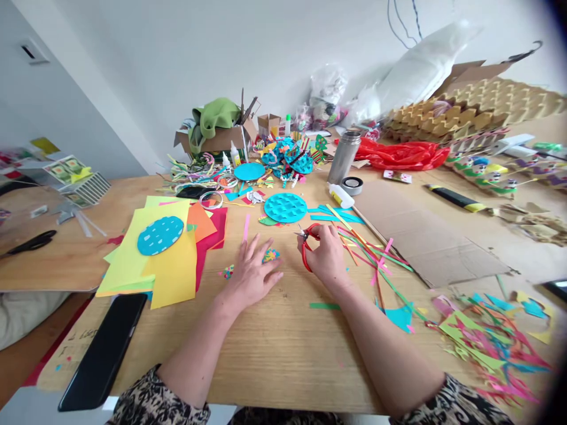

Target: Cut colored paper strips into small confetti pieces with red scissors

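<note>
One left hand [254,268] palm down over the table [274,354], fingers loosely spread, two confetti heaps [228,271] [271,255] just beside it, one right hand [328,258] gripping one pair of red scissors [305,235], blades slightly parted, three blue discs [286,208] [248,172] [160,235] around, one steel flask [344,158] farther back.

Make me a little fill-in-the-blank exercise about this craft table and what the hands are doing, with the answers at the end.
1. The right hand holds a pair of red-handled ____.
2. The left hand is palm ____ over the table.
3. The spotted disc lies on paper that is coloured ____.
4. The phone lies nearer the ____ hand.

Missing words: scissors; down; yellow; left.
</note>
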{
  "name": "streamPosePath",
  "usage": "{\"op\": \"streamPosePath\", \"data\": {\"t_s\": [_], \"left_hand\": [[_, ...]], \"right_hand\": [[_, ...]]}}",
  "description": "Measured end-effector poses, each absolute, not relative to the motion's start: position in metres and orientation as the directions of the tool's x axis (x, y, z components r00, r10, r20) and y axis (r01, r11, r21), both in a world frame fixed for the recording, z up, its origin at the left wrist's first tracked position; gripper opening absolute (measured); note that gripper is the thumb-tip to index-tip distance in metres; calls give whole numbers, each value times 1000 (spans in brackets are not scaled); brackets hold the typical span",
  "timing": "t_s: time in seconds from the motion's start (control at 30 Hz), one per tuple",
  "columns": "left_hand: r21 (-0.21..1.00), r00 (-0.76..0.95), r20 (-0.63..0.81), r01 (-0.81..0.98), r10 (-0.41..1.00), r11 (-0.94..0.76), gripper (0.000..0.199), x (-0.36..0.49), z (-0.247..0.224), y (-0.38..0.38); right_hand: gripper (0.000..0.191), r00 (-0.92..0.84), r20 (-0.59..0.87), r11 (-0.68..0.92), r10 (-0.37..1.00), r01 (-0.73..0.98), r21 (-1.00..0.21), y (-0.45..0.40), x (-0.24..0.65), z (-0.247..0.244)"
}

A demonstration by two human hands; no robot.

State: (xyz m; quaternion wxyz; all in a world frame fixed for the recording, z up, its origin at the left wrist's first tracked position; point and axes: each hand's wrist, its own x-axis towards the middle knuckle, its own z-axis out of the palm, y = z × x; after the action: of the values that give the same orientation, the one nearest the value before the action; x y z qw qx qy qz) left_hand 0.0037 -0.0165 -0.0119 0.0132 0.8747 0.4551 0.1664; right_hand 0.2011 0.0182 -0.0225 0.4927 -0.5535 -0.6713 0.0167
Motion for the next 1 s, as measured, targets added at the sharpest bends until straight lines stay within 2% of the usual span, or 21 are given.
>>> {"op": "streamPosePath", "data": {"t_s": [0.13,0.23,0.37,0.47,0.53,0.8,1.0], "left_hand": [[180,533,278,788,799,-589,29,4,-13,-17],[193,478,346,806,807,-560,28,-1,-17,-10],[267,207,463,894,862,-359,27,-25,-21,7],[272,26,501,944,865,-186,23,-43,-22,17],[245,44,494,951,868,-188,23,-47,-23,20],[122,302,362,923,882,-366,24,-35,-26,20],[136,255,313,941,915,-309,18,-35,-24,24]], "right_hand": [[13,90,646,396,758,723,-566,19,200,-25],[12,92,660,405,746,723,-559,19,200,-25],[11,115,687,416,718,721,-555,18,200,-22],[12,118,702,428,702,717,-549,18,201,-21],[13,110,707,437,698,717,-543,19,201,-22],[12,94,718,466,689,702,-539,19,198,-22],[10,92,723,470,685,702,-535,19,198,-23]]}}
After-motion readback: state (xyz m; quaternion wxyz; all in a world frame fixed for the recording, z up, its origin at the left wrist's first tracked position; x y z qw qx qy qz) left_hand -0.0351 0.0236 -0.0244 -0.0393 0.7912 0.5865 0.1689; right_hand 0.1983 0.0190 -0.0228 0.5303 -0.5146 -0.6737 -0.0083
